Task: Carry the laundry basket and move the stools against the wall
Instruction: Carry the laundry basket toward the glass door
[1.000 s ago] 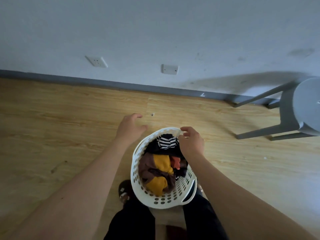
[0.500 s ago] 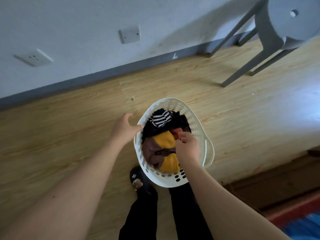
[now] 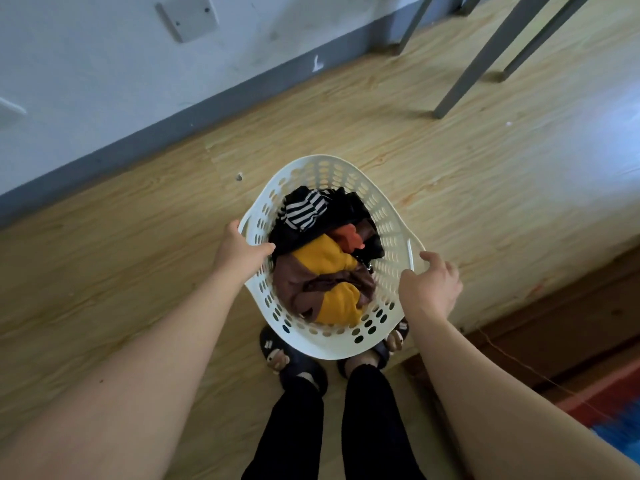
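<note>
A white perforated laundry basket (image 3: 388,216) sits low in front of my feet, full of clothes (image 3: 323,259) in yellow, brown, black, orange and stripes. My left hand (image 3: 239,249) grips its left rim, thumb inside the wall. My right hand (image 3: 429,285) lies over the right rim just below the handle slot, with the fingers apart and the index finger stretched toward the handle. Only the grey legs of a stool (image 3: 485,64) show, at the top right near the wall.
A pale wall with a grey baseboard (image 3: 145,140) and a blank wall plate (image 3: 187,15) runs along the upper left. My slippered feet (image 3: 291,358) stand under the basket. A dark wooden strip (image 3: 554,327) and a red and blue mat (image 3: 609,410) lie at the lower right.
My right hand left the clothes inside the basket and moved out to its right rim. My left hand closed on the left rim. The view tilted down, so the stool seat is out of frame.
</note>
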### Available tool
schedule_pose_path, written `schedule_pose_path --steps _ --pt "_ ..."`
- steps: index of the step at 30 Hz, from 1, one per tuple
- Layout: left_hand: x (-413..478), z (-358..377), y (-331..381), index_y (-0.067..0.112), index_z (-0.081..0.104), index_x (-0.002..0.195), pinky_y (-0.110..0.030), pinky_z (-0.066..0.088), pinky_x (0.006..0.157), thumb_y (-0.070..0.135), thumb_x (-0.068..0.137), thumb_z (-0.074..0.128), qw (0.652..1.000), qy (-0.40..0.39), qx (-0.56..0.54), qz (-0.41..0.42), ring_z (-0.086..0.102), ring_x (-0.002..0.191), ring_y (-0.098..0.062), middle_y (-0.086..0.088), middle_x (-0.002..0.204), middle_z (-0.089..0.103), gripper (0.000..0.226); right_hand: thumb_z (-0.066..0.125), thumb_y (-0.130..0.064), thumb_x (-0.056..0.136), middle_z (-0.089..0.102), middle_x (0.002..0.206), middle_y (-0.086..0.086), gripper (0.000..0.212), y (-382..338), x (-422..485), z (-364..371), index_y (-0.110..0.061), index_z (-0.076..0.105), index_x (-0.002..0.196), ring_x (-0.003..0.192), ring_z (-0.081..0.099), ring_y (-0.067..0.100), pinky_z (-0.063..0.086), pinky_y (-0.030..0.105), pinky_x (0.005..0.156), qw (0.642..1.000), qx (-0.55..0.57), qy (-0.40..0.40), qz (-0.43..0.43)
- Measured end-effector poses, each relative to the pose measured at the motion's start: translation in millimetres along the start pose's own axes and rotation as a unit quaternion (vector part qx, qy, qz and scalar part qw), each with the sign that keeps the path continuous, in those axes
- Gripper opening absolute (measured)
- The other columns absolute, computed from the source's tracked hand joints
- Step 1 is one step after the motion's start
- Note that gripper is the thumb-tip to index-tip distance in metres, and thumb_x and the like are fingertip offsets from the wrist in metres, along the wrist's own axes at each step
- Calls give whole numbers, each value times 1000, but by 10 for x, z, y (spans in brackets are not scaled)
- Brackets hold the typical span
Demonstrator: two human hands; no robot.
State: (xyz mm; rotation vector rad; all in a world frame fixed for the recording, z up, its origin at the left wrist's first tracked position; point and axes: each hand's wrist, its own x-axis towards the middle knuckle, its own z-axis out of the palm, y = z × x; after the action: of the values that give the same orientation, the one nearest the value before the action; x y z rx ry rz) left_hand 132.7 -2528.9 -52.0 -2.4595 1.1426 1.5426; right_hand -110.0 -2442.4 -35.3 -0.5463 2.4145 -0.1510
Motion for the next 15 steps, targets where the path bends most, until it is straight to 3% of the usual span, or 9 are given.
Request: schedule_pose_path --steps 3,5,9,12,15 --pt "76 22 -12 21 16 151 -48 47 98 34 81 70 1000 -4 -10 -28 54 122 -35 -11 147 43 89 47 -2 81 49 137 12 61 -25 64 42 -26 42 137 116 55 33 50 51 94 998 49 -38 -7" --pt "110 35 -14 15 21 150 -43 48 92 33 83 68 999 2 -31 -36 56 118 -32 -10 146 45 84 46 0 81 56 127 11 63 -63 104 44 -28 40 137 105 61 32 55 49 86 996 72 -50 2" --pt "132 45 33 5 39 140 -35 42 78 31 88 63 997 -4 -73 -37 57 77 -10 -11 140 52 63 51 -5 83 53 100 4 57 -149 190 4 -23 41 136 105 61 31 53 49 90 986 126 -71 79" --pt "69 70 85 5 43 136 -36 41 79 31 87 64 997 -11 -70 -30 57 84 -15 -9 138 52 59 52 -7 82 53 101 5 54 -188 180 -49 -21 44 134 106 61 31 52 49 93 984 135 -79 87" --pt "-55 30 284 6 46 133 -35 42 78 30 88 64 996 -15 -80 -23 57 84 -15 -9 134 54 54 49 -4 79 54 102 3 53 -231 179 -200 -25 49 128 98 65 32 56 48 84 982 157 -51 88"
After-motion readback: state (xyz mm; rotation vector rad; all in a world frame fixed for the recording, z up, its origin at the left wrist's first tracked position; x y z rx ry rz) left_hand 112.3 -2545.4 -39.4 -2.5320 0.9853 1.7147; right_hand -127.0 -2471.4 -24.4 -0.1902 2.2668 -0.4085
